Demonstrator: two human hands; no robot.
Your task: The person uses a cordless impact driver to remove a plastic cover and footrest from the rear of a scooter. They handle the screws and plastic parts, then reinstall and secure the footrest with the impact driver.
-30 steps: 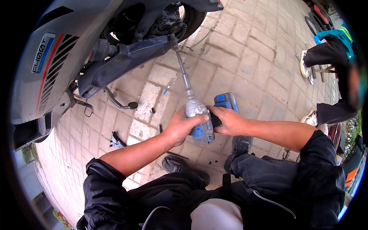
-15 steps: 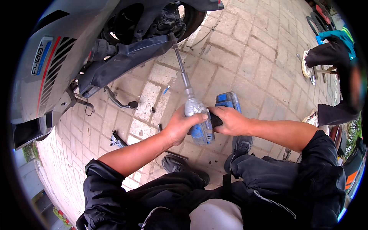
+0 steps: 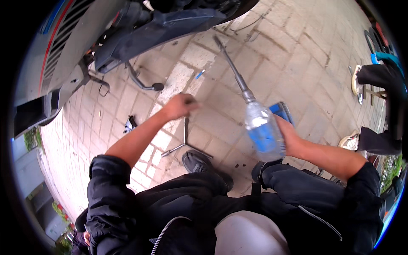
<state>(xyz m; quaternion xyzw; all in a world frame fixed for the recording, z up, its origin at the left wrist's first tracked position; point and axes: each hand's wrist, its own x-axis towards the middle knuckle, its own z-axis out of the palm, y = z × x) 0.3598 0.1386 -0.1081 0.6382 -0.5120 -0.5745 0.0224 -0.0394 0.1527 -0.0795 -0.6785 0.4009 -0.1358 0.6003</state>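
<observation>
My right hand (image 3: pixel 287 135) grips a cordless impact wrench (image 3: pixel 264 129) with a worn, silver-and-blue body and a blue battery (image 3: pixel 281 111). A long metal extension bar (image 3: pixel 231 66) runs from its nose up and to the left, its tip apart from the scooter (image 3: pixel 157 36). My left hand (image 3: pixel 179 106) is off the tool, low over the paving, its fingers curled and smeared by motion. Whether it holds anything cannot be made out. Just below that hand a three-armed Y-shaped socket wrench (image 3: pixel 185 138) lies on the bricks near my shoe.
The scooter's side stand (image 3: pixel 142 83) juts out over the paving. A small black-and-silver part (image 3: pixel 130 124) lies left of my arm, and a small blue piece (image 3: pixel 200 74) lies past my left hand. At the right edge another person's dark-trousered leg (image 3: pixel 378 78) is in view.
My left hand has let go of the impact wrench and moved left. The extension bar's tip has come away from the scooter's wheel area, and my right hand has carried the tool right.
</observation>
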